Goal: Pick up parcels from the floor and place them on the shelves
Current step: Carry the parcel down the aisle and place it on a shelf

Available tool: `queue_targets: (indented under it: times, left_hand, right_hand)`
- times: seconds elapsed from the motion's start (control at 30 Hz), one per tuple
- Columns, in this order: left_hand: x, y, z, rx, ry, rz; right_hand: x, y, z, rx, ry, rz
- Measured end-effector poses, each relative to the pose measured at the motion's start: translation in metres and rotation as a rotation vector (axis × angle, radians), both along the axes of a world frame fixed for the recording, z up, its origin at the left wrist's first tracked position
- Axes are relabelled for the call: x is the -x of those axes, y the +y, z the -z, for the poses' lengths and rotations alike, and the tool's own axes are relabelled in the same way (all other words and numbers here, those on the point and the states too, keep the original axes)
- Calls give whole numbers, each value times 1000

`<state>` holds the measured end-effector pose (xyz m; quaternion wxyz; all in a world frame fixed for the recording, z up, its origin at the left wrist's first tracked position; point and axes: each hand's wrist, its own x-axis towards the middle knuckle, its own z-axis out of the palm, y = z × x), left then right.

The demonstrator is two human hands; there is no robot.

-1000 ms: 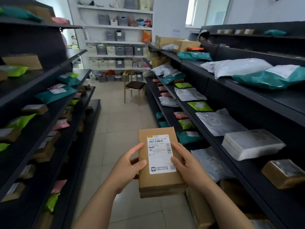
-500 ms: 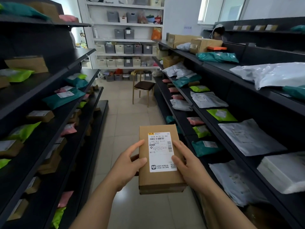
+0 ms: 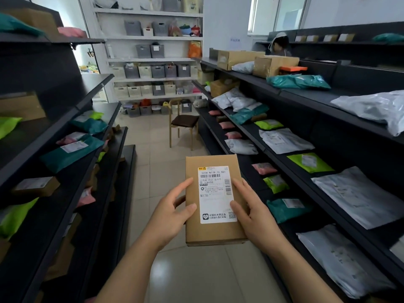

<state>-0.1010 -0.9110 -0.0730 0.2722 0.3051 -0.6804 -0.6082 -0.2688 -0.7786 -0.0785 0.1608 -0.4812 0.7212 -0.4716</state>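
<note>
The cardboard parcel is off the floor, held label-up in the aisle. The left hand and right hand have fingers clamped on its long sides. Placing comes next, I reckon: it needs a bare spot on the right-hand shelves.

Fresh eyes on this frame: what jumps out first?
A cardboard box with a white shipping label, held centre frame by the left hand and right hand. Dark shelves strewn with green, teal, pink and white parcels line both sides of the aisle. A wooden chair stands at the far end.
</note>
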Motion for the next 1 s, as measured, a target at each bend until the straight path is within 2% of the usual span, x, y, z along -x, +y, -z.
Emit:
queue_targets:
  times: [0.53, 1.0]
  left_hand:
    - [60, -137, 1, -69, -103, -50]
    - [205, -303, -23, -72, -102, -182]
  right_hand:
    - [63, -151, 6, -99, -25, -43]
    - [220, -343, -20, -132, 0, -133]
